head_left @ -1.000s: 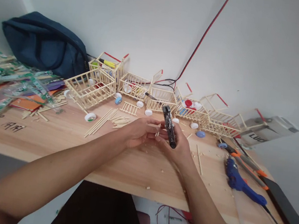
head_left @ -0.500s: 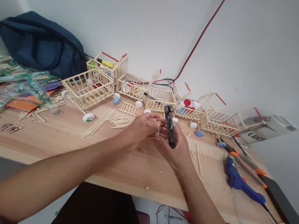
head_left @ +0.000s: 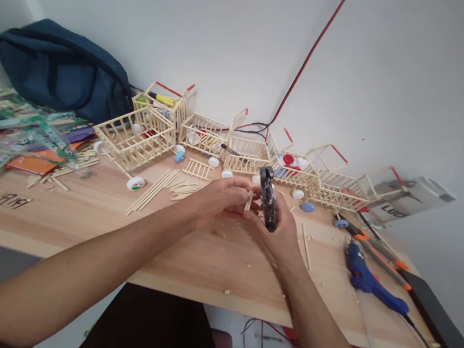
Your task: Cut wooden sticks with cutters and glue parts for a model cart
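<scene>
My left hand (head_left: pixel 217 201) pinches a short wooden stick (head_left: pixel 249 200) and holds it upright above the wooden table (head_left: pixel 91 217). My right hand (head_left: pixel 278 232) is wrapped round a black cutter (head_left: pixel 266 205), whose head sits right beside the stick. Both hands meet over the middle of the table. Loose sticks (head_left: pixel 156 189) lie just left of my left hand, with a small ladder-like stick panel (head_left: pixel 199 168) behind them.
A row of stick-built baskets (head_left: pixel 235 151) lines the wall, with bottle caps (head_left: pixel 135 183) scattered in front. A dark blue bag (head_left: pixel 56 71) and torn green packets (head_left: pixel 9 128) lie at the left. A blue glue gun (head_left: pixel 368 279) and orange-handled pliers (head_left: pixel 377 249) rest at the right.
Both hands stay together over the table; the cutter has tilted slightly and the stick stands a little more upright. The view has shifted slightly.
</scene>
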A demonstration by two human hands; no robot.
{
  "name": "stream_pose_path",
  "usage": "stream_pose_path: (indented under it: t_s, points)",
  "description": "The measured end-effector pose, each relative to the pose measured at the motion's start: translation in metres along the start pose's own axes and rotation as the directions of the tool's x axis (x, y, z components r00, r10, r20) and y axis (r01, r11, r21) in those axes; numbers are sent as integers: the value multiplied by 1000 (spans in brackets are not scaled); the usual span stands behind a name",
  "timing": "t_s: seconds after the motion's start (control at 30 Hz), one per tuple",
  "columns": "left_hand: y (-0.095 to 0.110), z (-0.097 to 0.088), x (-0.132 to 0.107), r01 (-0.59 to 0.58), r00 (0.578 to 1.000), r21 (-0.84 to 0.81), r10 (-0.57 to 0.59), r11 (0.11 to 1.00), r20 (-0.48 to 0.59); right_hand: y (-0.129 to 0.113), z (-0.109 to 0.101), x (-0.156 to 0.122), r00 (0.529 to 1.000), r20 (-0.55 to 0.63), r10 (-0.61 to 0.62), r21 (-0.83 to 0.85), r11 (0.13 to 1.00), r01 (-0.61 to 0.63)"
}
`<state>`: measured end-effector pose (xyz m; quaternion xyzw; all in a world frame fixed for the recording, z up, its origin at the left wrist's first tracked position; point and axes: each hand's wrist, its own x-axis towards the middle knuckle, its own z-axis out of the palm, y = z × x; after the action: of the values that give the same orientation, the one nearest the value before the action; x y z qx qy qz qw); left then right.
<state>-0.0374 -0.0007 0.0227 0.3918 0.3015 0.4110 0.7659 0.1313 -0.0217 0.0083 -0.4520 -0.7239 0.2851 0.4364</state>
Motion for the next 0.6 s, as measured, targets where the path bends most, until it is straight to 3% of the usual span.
stream_pose_path:
  t_s: [0.2, 0.33, 0.43, 0.5, 0.53, 0.6]
  points:
    - [-6, -10, 6, -39, 997, 53, 42, 998, -59, -4, 1, 0, 1000, 8, -15, -49, 999, 16]
    - [-2, -13, 6, -26, 999, 79, 28, 997, -32, -2, -4, 2, 991, -128, -46, -5, 999, 46]
    - [11, -19, 4, -18, 1000, 235, 15, 972, 16, 7, -9, 4, 969, -247, 2, 87, 996, 20]
    - [25, -29, 1, -61, 998, 460, 70, 886, -2, 14, -12, 5, 956, -286, 73, 155, 988, -30]
    - [32, -36, -1, -100, 990, 600, 142, 793, -22, 17, -14, 5, 951, -291, 103, 187, 981, -49]
    - [46, -51, -4, -125, 940, 864, 336, 487, -53, 21, -16, 5, 947, -290, 137, 242, 968, -67]
